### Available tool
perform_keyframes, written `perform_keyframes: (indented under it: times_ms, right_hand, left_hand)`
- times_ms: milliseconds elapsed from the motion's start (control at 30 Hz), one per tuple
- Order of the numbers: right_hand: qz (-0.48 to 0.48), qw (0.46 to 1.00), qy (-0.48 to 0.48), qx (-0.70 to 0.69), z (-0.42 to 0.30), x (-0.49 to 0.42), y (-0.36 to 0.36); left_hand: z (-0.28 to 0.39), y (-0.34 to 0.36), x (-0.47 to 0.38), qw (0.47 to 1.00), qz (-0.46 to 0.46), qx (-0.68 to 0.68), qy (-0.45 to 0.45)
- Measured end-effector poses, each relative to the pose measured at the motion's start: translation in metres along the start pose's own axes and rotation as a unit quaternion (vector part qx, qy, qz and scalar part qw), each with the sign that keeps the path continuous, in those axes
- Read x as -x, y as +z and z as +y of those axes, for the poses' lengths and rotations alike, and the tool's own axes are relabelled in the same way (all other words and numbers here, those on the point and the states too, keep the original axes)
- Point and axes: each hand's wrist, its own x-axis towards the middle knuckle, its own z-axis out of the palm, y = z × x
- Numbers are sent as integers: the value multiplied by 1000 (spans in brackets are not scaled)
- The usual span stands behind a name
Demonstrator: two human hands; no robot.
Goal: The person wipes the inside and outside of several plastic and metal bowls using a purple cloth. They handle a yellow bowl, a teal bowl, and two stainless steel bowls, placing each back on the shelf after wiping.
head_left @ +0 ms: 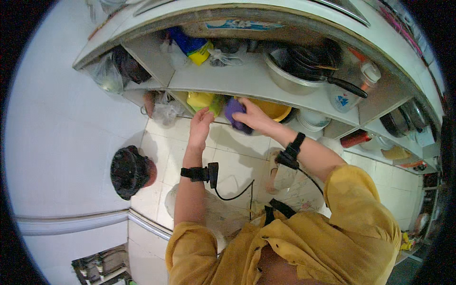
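My right hand [252,115] grips a blurred purple item [236,113], perhaps a soft packet, at the front of the lower shelf. My left hand [202,124] reaches up to a yellow-and-green container [201,101] standing in the same compartment. Its fingers stretch out at the container's front; whether they touch it is unclear. Just behind my right hand a yellow basin [272,109] sits on the lower shelf, partly hidden by the hand and forearm.
Overhead, the upper shelf [213,80] holds a metal pot [285,76] with a black-handled pan [342,85], and a blue-and-yellow packet [190,44]. White bowls [313,119] stand right of the basin. A lined waste bin [130,172] is on the tiled floor at left. Cables hang from both wrist straps.
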Motion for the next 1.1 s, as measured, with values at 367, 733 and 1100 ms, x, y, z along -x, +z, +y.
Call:
perform_keyframes:
  times_ms: [367,733,1100]
  right_hand:
    - [14,880,-153,450,-7,-75,-3]
    - [-30,842,-162,514,-5,-151,73]
    - [-71,824,-210,522,-25,-237,138]
  left_hand:
    - [39,-32,-4,994,22,-86,-71]
    - [31,-87,-56,998,29,28,-49]
    - [18,-78,-119,982,125,141,27]
